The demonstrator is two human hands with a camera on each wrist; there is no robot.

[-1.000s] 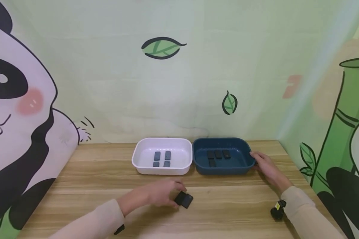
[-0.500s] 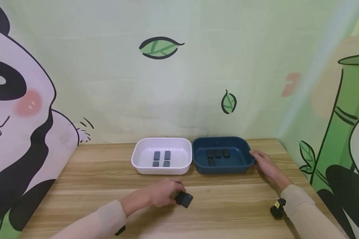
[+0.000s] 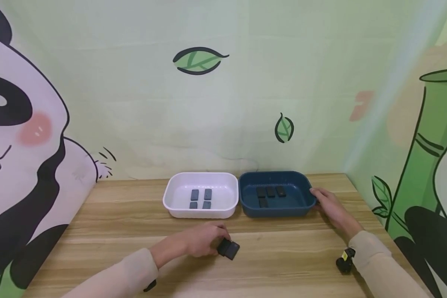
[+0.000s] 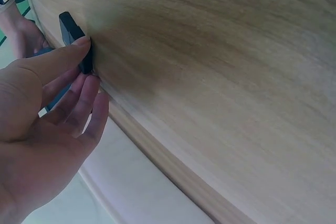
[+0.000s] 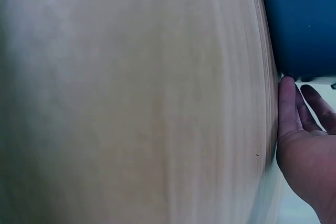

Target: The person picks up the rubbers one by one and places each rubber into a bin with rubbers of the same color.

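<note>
In the head view my left hand (image 3: pixel 205 239) is low over the middle of the table. It pinches small black rectangular tiles (image 3: pixel 232 251) between thumb and fingertips; two show, overlapping side by side. The left wrist view has the thumb on the black tiles' (image 4: pixel 79 43) face and the other fingers behind. My right hand (image 3: pixel 330 207) is at the right end of the navy tray (image 3: pixel 275 212), fingertips at its rim and side. In the right wrist view its fingers (image 5: pixel 287 106) reach out fairly straight against the tray's end.
A white tray (image 3: pixel 203 213) stands against the navy tray's left side, with several grey-blue tiles (image 3: pixel 195 194) inside. Several dark tiles (image 3: pixel 270 191) lie in the navy one. Both rest at the back of the wooden table (image 3: pixel 283 265), before a printed cloth backdrop (image 3: pixel 134 103).
Almost nothing differs. The left hand keeps its pinch on the black tiles in nearly the same spot, and the right hand stays at the navy tray's end.
</note>
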